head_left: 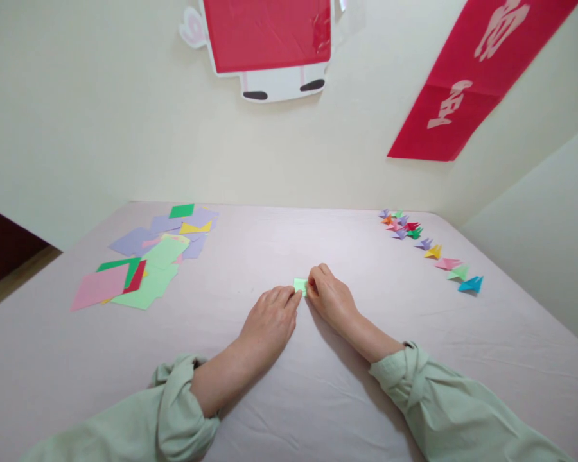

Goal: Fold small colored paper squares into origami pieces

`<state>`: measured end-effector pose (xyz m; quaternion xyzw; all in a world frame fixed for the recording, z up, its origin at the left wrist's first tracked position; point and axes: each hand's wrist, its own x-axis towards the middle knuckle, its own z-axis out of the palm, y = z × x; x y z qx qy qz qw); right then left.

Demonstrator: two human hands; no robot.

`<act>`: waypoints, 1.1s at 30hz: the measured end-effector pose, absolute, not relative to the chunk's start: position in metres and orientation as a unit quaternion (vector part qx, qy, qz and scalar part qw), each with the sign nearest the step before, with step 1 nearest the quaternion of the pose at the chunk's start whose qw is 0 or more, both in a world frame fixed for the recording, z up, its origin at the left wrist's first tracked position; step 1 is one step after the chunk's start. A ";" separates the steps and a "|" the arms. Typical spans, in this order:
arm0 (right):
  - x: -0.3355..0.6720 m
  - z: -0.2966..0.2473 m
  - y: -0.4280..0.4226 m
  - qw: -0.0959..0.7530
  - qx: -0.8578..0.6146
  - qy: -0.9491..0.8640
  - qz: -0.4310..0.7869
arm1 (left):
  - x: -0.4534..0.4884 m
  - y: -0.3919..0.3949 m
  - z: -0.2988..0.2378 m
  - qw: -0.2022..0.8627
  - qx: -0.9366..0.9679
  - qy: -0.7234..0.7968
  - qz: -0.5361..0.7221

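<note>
A small folded piece of light green paper (299, 283) lies on the cloth-covered table between my two hands. My left hand (270, 319) has its fingers together, the tips pressing the paper's lower left edge. On the other side, my right hand (334, 298) is closed in a pinch at the paper's right edge. Its fingers cover part of that edge, so the exact fold there is hidden.
Loose coloured paper sheets (161, 253) overlap at the table's left. Several small folded paper figures (434, 251) run in a slanting line at the right. Behind the table (279, 244) rises a wall bearing a red banner (443, 122) and a red-and-white cutout (270, 38).
</note>
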<state>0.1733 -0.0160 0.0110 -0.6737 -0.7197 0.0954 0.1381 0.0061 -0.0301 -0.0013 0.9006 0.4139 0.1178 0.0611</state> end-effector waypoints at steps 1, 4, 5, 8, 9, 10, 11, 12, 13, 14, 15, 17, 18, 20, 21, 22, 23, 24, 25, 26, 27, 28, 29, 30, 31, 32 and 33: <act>0.176 0.010 -0.017 0.156 -0.666 -0.722 0.104 | 0.006 -0.030 -0.001 0.062 0.901 0.413 0.118; 0.184 0.011 -0.021 0.205 -0.642 -0.729 0.121 | 0.006 -0.030 0.000 0.065 0.900 0.415 0.113; 0.186 0.011 -0.024 0.209 -0.639 -0.731 0.120 | 0.006 -0.031 0.001 0.066 0.900 0.417 0.110; 0.187 0.012 -0.035 0.176 -0.628 -0.752 0.100 | 0.005 -0.031 0.001 0.067 0.900 0.417 0.109; 0.186 0.012 -0.038 0.163 -0.617 -0.765 0.088 | 0.005 -0.030 0.001 0.069 0.900 0.417 0.112; 0.184 0.012 -0.042 0.151 -0.603 -0.780 0.073 | 0.005 -0.030 0.001 0.071 0.899 0.416 0.115; 0.182 0.011 -0.045 0.143 -0.594 -0.789 0.056 | 0.005 -0.030 0.000 0.072 0.899 0.416 0.120; 0.180 0.010 -0.047 0.134 -0.588 -0.797 0.040 | 0.005 -0.030 0.000 0.072 0.898 0.415 0.124; 0.178 0.008 -0.049 0.127 -0.583 -0.802 0.024 | 0.005 -0.030 -0.001 0.071 0.898 0.415 0.128; 0.177 0.007 -0.050 0.119 -0.581 -0.805 0.012 | 0.004 -0.029 -0.001 0.070 0.898 0.414 0.130; 0.176 0.006 -0.051 0.112 -0.581 -0.806 0.003 | 0.004 -0.029 -0.001 0.068 0.899 0.413 0.130; 0.176 0.005 -0.052 0.102 -0.582 -0.807 -0.009 | 0.004 -0.029 -0.001 0.065 0.899 0.414 0.124; 0.176 0.005 -0.052 0.098 -0.582 -0.807 -0.013 | 0.004 -0.029 -0.001 0.064 0.900 0.414 0.121; 0.176 0.005 -0.052 0.089 -0.584 -0.807 -0.019 | 0.004 -0.030 -0.001 0.065 0.900 0.415 0.118; 0.177 0.005 -0.052 0.083 -0.585 -0.807 -0.022 | 0.004 -0.030 -0.001 0.065 0.899 0.416 0.119; 0.177 0.005 -0.052 0.076 -0.586 -0.806 -0.025 | 0.003 -0.031 -0.001 0.066 0.898 0.417 0.121; 0.177 0.005 -0.052 0.068 -0.588 -0.805 -0.029 | 0.003 -0.032 0.000 0.067 0.898 0.418 0.123; 0.176 0.005 -0.053 0.060 -0.589 -0.805 -0.033 | 0.003 -0.033 0.000 0.069 0.897 0.419 0.125; 0.176 0.005 -0.053 0.054 -0.591 -0.804 -0.038 | 0.002 -0.033 0.000 0.072 0.896 0.419 0.128; 0.176 0.005 -0.054 0.049 -0.592 -0.803 -0.044 | 0.001 -0.033 0.001 0.078 0.895 0.418 0.133; 0.175 0.005 -0.054 0.046 -0.593 -0.802 -0.049 | 0.000 -0.032 0.002 0.088 0.894 0.416 0.142; 0.175 0.005 -0.055 0.044 -0.594 -0.801 -0.053 | -0.001 -0.029 0.002 0.103 0.890 0.415 0.154; 0.174 0.004 -0.055 0.045 -0.595 -0.801 -0.056 | -0.002 -0.025 0.003 0.120 0.886 0.415 0.171; 0.174 0.004 -0.055 0.049 -0.594 -0.801 -0.057 | -0.003 -0.020 0.003 0.141 0.878 0.416 0.191; 0.174 0.004 -0.055 0.054 -0.593 -0.801 -0.058 | -0.002 -0.013 0.003 0.161 0.868 0.420 0.211; 0.174 0.004 -0.055 0.062 -0.592 -0.802 -0.058 | -0.002 -0.005 0.002 0.176 0.860 0.419 0.231; 0.174 0.003 -0.055 0.070 -0.591 -0.802 -0.057 | 0.000 0.003 0.000 0.187 0.855 0.415 0.249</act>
